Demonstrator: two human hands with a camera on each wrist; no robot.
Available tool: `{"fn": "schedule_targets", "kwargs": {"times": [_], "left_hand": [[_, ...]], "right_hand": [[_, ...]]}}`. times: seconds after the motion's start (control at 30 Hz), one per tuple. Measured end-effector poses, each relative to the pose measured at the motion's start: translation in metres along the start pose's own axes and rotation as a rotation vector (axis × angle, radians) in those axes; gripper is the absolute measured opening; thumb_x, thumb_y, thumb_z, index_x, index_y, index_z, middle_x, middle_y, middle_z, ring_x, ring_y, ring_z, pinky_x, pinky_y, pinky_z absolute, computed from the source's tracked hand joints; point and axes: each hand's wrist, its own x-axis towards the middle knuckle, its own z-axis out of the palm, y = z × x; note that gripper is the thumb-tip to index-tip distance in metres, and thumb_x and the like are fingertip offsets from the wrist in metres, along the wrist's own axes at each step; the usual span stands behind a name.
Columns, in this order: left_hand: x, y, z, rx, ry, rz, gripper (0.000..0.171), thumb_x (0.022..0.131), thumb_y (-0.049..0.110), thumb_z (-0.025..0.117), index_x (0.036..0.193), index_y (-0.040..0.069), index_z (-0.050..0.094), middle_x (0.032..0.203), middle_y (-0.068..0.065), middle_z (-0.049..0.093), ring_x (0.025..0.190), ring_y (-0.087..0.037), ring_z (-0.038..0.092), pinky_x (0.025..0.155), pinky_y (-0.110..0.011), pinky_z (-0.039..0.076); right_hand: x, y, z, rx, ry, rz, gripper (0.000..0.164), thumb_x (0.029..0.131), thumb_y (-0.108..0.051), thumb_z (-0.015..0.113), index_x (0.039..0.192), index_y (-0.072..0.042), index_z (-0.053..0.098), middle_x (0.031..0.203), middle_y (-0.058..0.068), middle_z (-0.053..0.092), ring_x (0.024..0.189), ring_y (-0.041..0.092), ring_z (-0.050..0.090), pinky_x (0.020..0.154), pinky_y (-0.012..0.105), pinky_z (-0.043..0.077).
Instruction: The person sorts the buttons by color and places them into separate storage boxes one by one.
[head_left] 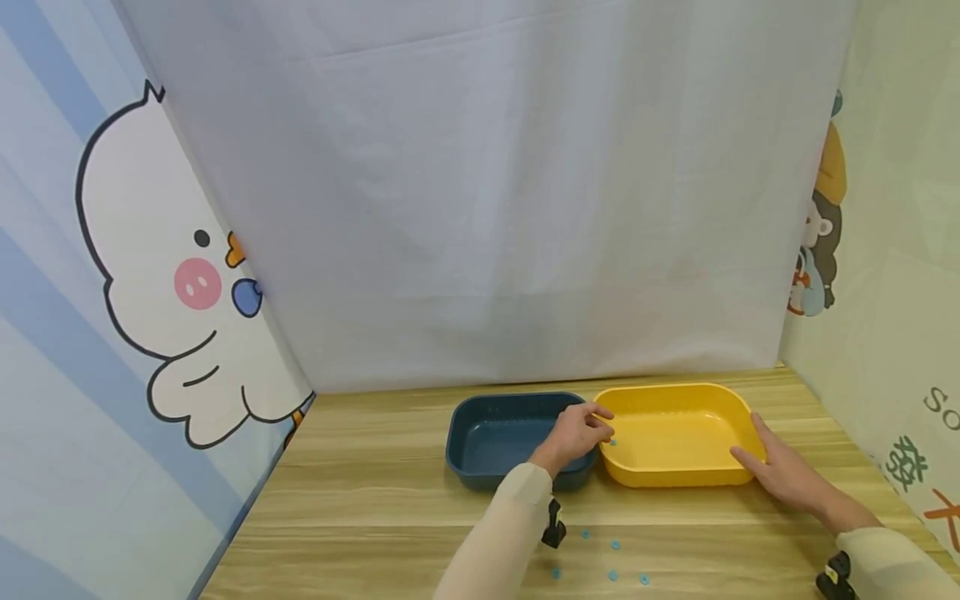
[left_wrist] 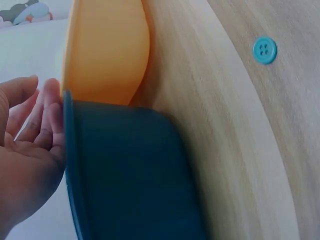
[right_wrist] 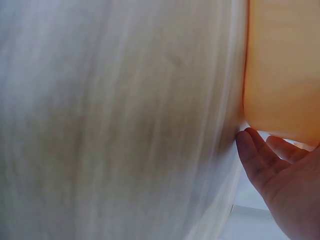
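My left hand [head_left: 577,432] reaches over the right end of a dark blue tray [head_left: 467,446], fingertips above the left rim of a yellow tray [head_left: 678,477]. Its thumb and fingers are apart, with nothing visible between them. Just below the fingertips, a small blue button [head_left: 612,442] shows against the yellow tray's inside; whether it rests or falls I cannot tell. At the yellow tray's right end, my right hand [head_left: 783,471] holds the rim, thumb over the inside and fingers along the outer wall. The right wrist view shows those fingers [right_wrist: 257,162] by the tray's corner.
Several blue buttons lie on the wooden table in front of the trays, one of them a four-hole button [left_wrist: 265,50]. The two trays stand side by side, ends touching. A grey-white curtain [head_left: 510,208] hangs behind the table, with printed sheets left and right.
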Motion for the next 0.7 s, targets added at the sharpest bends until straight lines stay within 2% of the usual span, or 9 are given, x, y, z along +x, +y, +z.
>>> {"fn": "schedule_targets", "kwargs": {"times": [0.23,0.4,0.57,0.7], "left_hand": [[-0.014,0.004,-0.012,0.091,-0.082,0.064,0.021,0.092,0.014,0.062,0.110,0.003,0.066,0.088,0.004,0.065,0.079,-0.009,0.060,0.074,-0.025,0.049],[-0.031,0.007,-0.017,0.151,-0.172,0.127,0.021,0.092,0.015,0.063,0.109,0.004,0.068,0.091,0.006,0.066,0.080,-0.003,0.058,0.073,-0.019,0.048],[-0.053,0.011,-0.023,0.205,-0.293,0.187,0.020,0.092,0.015,0.063,0.108,0.006,0.070,0.098,0.004,0.070,0.081,0.001,0.057,0.073,-0.017,0.047],[-0.067,0.008,-0.027,0.241,-0.396,0.241,0.019,0.093,0.015,0.062,0.106,0.005,0.071,0.095,0.004,0.070,0.077,0.004,0.058,0.071,-0.015,0.048]], "right_hand": [[0.000,-0.001,0.000,0.006,0.000,-0.004,0.081,0.101,-0.031,0.045,0.141,0.019,-0.004,0.139,0.048,0.004,0.125,0.063,0.012,0.099,0.069,0.011],[0.000,0.000,0.000,0.005,-0.002,0.000,0.081,0.101,-0.030,0.046,0.141,0.020,-0.004,0.139,0.048,0.004,0.125,0.063,0.012,0.099,0.069,0.011],[0.000,-0.001,-0.001,0.016,-0.011,0.002,0.082,0.101,-0.030,0.046,0.141,0.019,-0.006,0.140,0.048,0.002,0.126,0.063,0.010,0.099,0.069,0.010],[0.000,-0.001,-0.001,0.023,-0.016,0.000,0.082,0.101,-0.031,0.045,0.141,0.019,-0.007,0.140,0.048,0.001,0.126,0.063,0.009,0.099,0.069,0.009]]}}
